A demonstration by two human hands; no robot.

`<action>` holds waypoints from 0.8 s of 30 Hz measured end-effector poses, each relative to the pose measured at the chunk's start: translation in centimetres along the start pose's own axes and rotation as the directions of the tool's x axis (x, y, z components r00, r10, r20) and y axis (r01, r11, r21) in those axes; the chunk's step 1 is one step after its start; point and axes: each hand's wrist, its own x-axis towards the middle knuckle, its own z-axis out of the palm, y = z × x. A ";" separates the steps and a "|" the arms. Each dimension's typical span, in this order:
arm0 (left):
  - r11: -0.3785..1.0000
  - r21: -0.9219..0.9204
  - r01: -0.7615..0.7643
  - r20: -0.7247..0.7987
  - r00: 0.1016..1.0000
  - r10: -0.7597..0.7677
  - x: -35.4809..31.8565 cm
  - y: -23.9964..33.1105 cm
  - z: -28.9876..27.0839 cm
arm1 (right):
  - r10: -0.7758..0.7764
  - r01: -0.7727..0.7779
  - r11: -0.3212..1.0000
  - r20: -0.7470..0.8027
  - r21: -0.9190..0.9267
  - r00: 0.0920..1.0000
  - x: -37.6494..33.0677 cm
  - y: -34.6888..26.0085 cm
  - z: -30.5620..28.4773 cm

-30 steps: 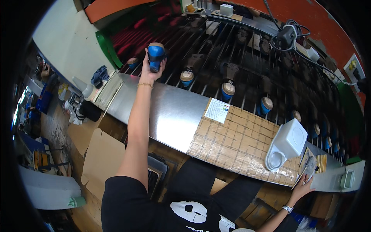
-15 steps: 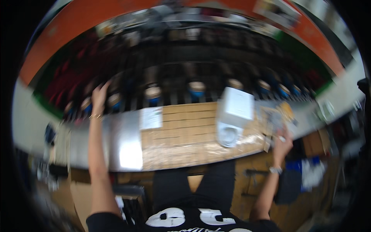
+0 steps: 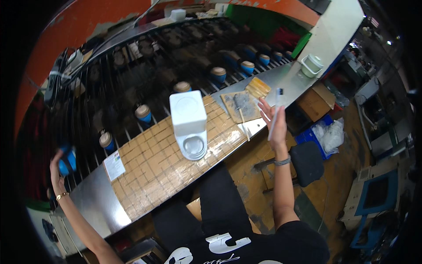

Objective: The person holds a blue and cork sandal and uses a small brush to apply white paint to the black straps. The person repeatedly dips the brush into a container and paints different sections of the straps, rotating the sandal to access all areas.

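I see left hand [image 3: 55, 172] touching blue block [image 3: 68, 163], grip too blurred to tell; right hand [image 3: 279, 131], well rightward, pinches brush [image 3: 279, 97] bristles-up.

Black rim left by fisheye vignette; straight edges of metal counter [image 3: 94, 200] bowed. Bed of dark bars [image 3: 123, 88] sunk in shadow, detail lost. Hard glare thrown back at counter's lower left; taped cardboard [image 3: 154, 171] streaked with reflections. White container [image 3: 189, 116] brightly lit. Blue piece [image 3: 67, 162] at left hand [image 3: 57, 174] smeared by blur. Far-right background dimmed, dotted with bright spots [image 3: 389, 42].
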 end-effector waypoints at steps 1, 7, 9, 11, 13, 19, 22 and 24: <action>0.903 -0.423 -0.076 0.015 0.996 0.091 -3.0 1.3 1.5 | 0.118 -0.133 0.975 0.088 0.179 0.989 -0.4 -1.0 0.0; 0.653 -0.682 0.329 0.670 0.639 0.378 -18.2 4.0 11.4 | 0.177 0.058 0.853 0.391 -0.519 0.903 -5.2 -1.6 6.0; 0.646 -0.763 0.008 0.247 0.928 0.279 -20.9 3.3 14.4 | 0.061 0.267 0.752 0.467 -0.602 0.882 -6.4 -1.2 8.0; 0.831 -0.470 -0.297 0.027 0.936 0.350 -23.3 1.9 16.8 | 0.069 0.375 0.610 0.518 -0.698 0.853 -7.0 -0.8 9.3; 0.775 -0.536 -0.335 0.060 0.901 0.430 -25.6 1.0 17.6 | -0.079 0.524 0.520 0.574 -0.674 0.815 -7.1 -0.3 10.2; 0.332 -0.929 -0.162 0.069 0.806 0.587 -29.4 -0.9 16.8 | -0.216 0.674 0.378 0.648 -0.634 0.731 -6.8 0.7 10.4; 0.496 -0.776 -0.390 -0.178 0.889 0.421 -29.6 -1.1 16.9 | -0.263 0.636 0.413 0.583 -0.652 0.769 -6.8 0.7 10.4; 0.586 -0.726 -0.359 -0.192 0.925 0.329 -29.4 -1.4 17.7 | -0.228 0.658 0.373 0.623 -0.654 0.748 -6.9 0.5 10.5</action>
